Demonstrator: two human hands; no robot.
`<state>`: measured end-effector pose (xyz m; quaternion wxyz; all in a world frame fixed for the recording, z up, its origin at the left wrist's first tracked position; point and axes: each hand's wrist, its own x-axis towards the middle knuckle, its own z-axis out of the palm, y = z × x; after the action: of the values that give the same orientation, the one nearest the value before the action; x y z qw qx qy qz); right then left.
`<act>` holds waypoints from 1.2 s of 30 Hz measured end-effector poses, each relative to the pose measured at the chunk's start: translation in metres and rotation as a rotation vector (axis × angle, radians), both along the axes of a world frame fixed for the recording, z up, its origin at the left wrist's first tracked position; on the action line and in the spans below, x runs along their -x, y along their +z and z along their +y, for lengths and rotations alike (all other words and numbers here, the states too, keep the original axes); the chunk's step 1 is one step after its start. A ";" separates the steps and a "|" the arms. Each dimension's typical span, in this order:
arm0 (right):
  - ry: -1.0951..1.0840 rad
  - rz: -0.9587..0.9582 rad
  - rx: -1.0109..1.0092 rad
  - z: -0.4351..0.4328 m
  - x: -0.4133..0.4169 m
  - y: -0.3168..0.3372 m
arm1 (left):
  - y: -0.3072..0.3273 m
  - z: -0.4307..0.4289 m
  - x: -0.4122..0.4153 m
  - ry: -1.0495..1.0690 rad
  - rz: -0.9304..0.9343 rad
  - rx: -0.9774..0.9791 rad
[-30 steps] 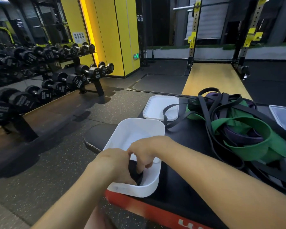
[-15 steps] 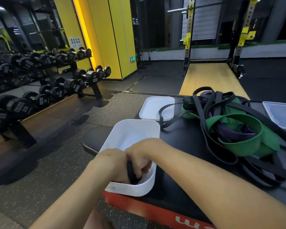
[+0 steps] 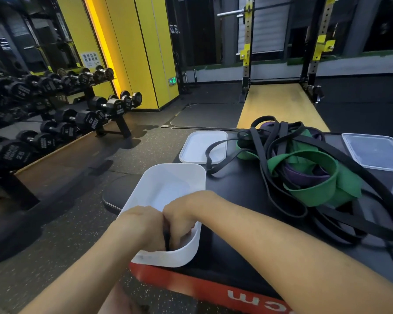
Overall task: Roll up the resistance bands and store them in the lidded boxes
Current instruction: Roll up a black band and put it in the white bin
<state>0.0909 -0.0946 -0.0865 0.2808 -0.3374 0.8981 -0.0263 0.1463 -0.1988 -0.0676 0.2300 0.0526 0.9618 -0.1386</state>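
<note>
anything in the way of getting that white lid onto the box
Yes. A black band loop from the pile lies across the right part of the lid, and the left hand and right hand are inside the box, gripping a black roll.

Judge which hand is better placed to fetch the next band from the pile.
Right, probably. The right hand and left hand both grip a black band inside the white box, but the tangled pile lies on the right side; the left would have to cross over the right forearm.
</note>
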 end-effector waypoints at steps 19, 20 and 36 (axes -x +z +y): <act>0.024 0.320 -0.063 0.002 -0.014 0.000 | -0.012 -0.024 0.013 0.074 0.049 -0.019; 0.023 0.322 -0.060 0.002 -0.014 0.001 | -0.012 -0.025 0.014 0.066 0.047 -0.023; 0.026 0.385 -0.009 0.010 -0.016 -0.001 | -0.019 -0.037 0.027 -0.019 -0.009 0.003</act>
<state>0.1067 -0.0851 -0.0874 0.1057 -0.3467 0.9308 0.0462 0.1193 -0.2357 -0.0865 0.2332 0.0621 0.9600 -0.1422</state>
